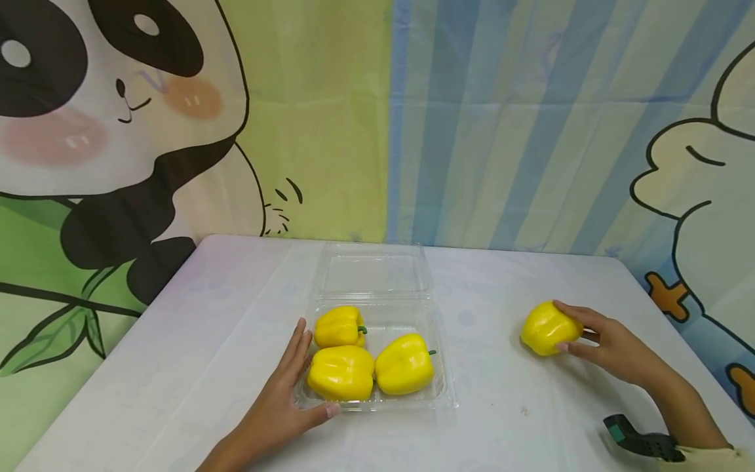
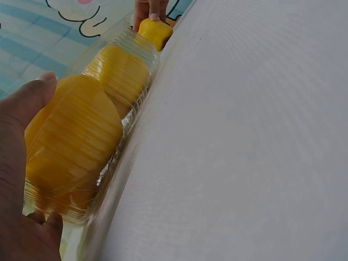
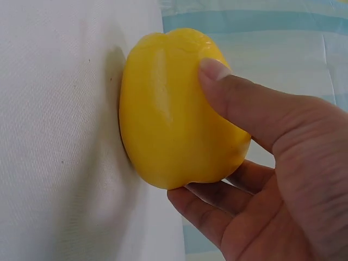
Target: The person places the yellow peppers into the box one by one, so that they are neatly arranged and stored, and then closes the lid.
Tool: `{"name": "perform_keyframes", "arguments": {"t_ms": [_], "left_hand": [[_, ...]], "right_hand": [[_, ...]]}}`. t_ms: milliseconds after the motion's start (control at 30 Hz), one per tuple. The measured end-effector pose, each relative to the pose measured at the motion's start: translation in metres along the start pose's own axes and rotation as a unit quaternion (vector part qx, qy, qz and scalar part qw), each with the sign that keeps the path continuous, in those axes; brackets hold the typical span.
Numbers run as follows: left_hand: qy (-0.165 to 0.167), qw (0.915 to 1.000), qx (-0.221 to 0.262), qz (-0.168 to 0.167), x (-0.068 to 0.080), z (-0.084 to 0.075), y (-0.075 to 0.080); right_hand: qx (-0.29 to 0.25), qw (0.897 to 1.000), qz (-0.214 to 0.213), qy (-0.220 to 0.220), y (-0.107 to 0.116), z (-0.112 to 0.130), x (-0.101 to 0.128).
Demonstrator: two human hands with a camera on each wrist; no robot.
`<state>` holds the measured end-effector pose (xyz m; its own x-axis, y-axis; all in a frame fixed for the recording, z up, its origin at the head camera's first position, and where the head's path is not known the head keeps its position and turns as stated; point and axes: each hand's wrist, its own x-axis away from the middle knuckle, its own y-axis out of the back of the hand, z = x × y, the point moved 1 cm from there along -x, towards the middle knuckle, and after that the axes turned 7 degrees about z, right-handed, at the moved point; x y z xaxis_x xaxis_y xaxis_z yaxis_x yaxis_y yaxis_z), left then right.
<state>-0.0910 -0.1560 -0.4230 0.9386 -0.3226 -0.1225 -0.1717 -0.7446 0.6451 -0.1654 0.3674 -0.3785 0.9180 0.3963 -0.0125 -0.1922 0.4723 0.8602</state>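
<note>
Backdrop [image 1: 330,118] of printed cloth, cartoon panda at left, pale stripes at right, hanging in soft folds behind everything. Below it, white worktop [image 1: 224,314], matte and finely woven in the wrist views, a small dark speck near the front edge.

Mid-worktop, clear plastic clamshell tray [image 1: 442,393], thin, glossy, ribbed along its walls, hinged lid [image 1: 373,272] laid open flat behind. Inside, 3 yellow peppers [image 1: 342,372], smooth, waxy, lobed, short green stems showing on 2, packed touching one another, with room left at the back right corner.

Left hand [image 1: 283,400] flat against the tray's left wall, fingers straight, thumb along the front edge, bracing only, nothing clasped. Right hand [image 1: 607,344] well apart to the right, thumb and fingers curled round a 4th loose pepper [image 1: 545,328] resting on the worktop; grip clamped on that pepper, thumb pad pressed into its upper shoulder in the right wrist view.

Probably best done thus: firm but light hold, since the skin looks slick; lift clear of the thin rim; lower into the free back right corner, stem turned away from neighbours; tray kept pinned throughout, being light and likely to slide.
</note>
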Motion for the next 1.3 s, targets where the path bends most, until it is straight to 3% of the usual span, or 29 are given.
{"name": "perform_keyframes", "arguments": {"t_ms": [533, 900, 1300], "left_hand": [[0.003, 1.0000, -0.004, 0.002, 0.000, -0.001, 0.001], [0.007, 1.0000, -0.006, 0.003, 0.000, -0.002, 0.000], [0.001, 1.0000, -0.003, 0.002, -0.001, -0.001, 0.001]], "right_hand": [[-0.010, 0.997, -0.066, -0.024, -0.006, 0.016, -0.007], [-0.046, 0.993, -0.111, 0.022, -0.015, 0.044, -0.016], [-0.071, 0.990, -0.116, 0.035, -0.024, 0.074, -0.027]]}}
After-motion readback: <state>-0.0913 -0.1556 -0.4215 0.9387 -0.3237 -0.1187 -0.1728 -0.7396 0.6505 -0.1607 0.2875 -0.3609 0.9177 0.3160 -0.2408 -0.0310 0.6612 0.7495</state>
